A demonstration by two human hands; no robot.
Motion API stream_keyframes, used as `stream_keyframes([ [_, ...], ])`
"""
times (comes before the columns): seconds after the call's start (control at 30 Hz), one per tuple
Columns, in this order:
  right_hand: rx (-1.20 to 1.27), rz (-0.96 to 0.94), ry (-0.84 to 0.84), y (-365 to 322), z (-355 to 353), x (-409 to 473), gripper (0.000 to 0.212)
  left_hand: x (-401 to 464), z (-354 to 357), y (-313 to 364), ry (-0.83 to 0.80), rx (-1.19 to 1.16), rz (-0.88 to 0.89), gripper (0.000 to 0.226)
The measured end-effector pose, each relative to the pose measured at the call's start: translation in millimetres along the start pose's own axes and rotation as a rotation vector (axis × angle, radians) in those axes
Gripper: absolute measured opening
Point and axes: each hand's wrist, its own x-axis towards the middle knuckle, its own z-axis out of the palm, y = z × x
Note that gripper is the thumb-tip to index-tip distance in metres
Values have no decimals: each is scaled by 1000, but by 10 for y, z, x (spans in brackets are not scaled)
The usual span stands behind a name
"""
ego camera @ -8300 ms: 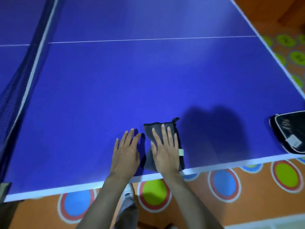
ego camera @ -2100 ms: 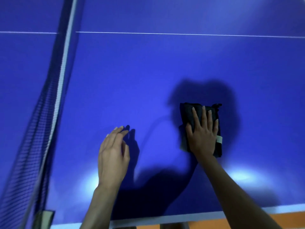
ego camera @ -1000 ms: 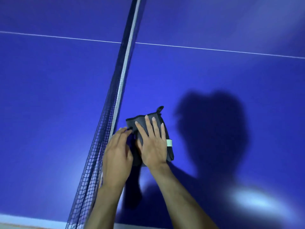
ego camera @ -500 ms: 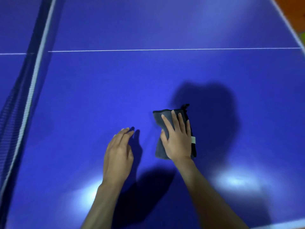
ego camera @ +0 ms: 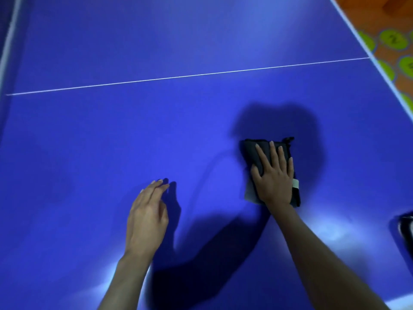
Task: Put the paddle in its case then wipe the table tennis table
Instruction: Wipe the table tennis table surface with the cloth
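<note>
The cloth point(ego camera: 250, 157) lies flat on the blue desk point(ego camera: 111, 142), right under the right hand point(ego camera: 273, 179). That hand presses down on it with straight fingers — flat, not curled round it. The cloth is folded long, and its long side points away from the person, the same way the fingers point. The left hand point(ego camera: 146, 217) is well apart, off to the left, with loose fingers, holding nothing; its tips seem to touch the desk. So the right hand does the wiping. A dark case point(ego camera: 407, 231) peeks in at the right edge — the paddle is probably inside. Most bare desk lies to the left and far side.
</note>
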Motion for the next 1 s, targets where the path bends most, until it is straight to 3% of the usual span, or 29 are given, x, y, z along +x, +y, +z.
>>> stream_keyframes([
  [0.23, -13, -16, 20, -775, 147, -142, 64, -74, -288, -482, 53, -10, -66, 52],
  [0.83, -16, -304, -71, -4810, 708, -1313, 63, -532, -2085, -2804, 275, -12, -278, 46],
  [1.0, 83, -368, -99, -5818, 806, -1785, 64, -684, -2418, -3208, 299, -28, -376, 46],
])
